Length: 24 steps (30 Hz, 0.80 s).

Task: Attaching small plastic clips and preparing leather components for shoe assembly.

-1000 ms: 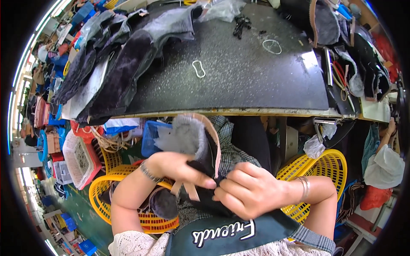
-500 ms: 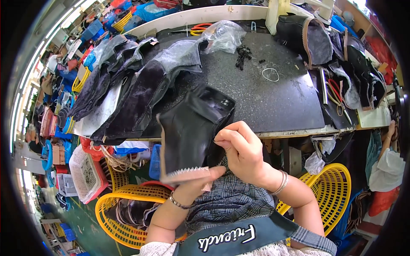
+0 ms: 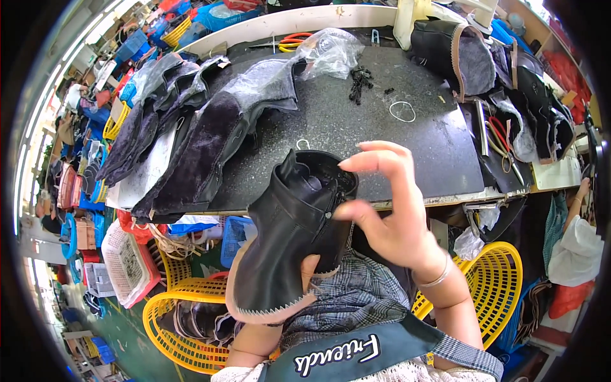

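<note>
A black leather boot upper (image 3: 280, 223) is held tilted in front of me, its collar pointing up at the table edge. It has no sole; a pale zigzag-cut edge runs round its bottom. My left hand (image 3: 309, 270) grips it from below, mostly hidden behind it, with the thumb showing on the side. Beside the collar, my right hand (image 3: 398, 207) has thumb and fingers apart near a zipper (image 3: 330, 213). Whether its fingertips touch the leather I cannot tell.
Fuzzy-lined dark boot pieces (image 3: 203, 143) lie across the table's left. On the right stands another black upper (image 3: 439, 54) near red-handled scissors (image 3: 499, 134). A plastic bag (image 3: 331, 54) and dark cord bits (image 3: 360, 83) lie farther back. Yellow baskets (image 3: 184, 286) flank me below.
The boot upper has turned, so its collar opening and zipper now face me. My right hand has come off its side, moved up and opened. The left hand keeps its hold underneath.
</note>
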Tool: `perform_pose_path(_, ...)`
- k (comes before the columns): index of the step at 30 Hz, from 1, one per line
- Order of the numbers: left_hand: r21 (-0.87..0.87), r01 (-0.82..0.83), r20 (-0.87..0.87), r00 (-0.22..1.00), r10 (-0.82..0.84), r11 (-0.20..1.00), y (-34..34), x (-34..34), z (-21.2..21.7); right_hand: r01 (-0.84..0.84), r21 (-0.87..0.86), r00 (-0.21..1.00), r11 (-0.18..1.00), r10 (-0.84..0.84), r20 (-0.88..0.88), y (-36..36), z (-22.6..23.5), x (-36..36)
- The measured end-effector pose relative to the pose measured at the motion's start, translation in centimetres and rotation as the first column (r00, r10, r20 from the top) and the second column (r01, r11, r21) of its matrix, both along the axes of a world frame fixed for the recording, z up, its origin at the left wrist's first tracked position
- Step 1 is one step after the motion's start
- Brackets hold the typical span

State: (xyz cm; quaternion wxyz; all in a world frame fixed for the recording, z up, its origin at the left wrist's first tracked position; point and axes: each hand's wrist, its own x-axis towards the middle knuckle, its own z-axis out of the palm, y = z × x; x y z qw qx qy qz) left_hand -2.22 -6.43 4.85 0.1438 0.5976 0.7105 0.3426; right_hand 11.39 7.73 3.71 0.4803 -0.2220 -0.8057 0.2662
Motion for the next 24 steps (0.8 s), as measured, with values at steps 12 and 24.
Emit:
perform_pose_path(12, 0.002, 0.044, 0.059, 0.997, -0.044, 0.999, -0.2, 0.6, -1.9, -0.243, -0.557, 0.954, 0.794, 0.298, 0.009, -0.7, -0.2, 0.5)
perform_pose_path(24, -0.019, 0.009, -0.280, 0.960, -0.014, 1.000, 1.9, 2.9, 3.9, -0.494, -0.860, 0.804, 0.126, 0.442, -0.397, 1.1, -0.2, 1.8)
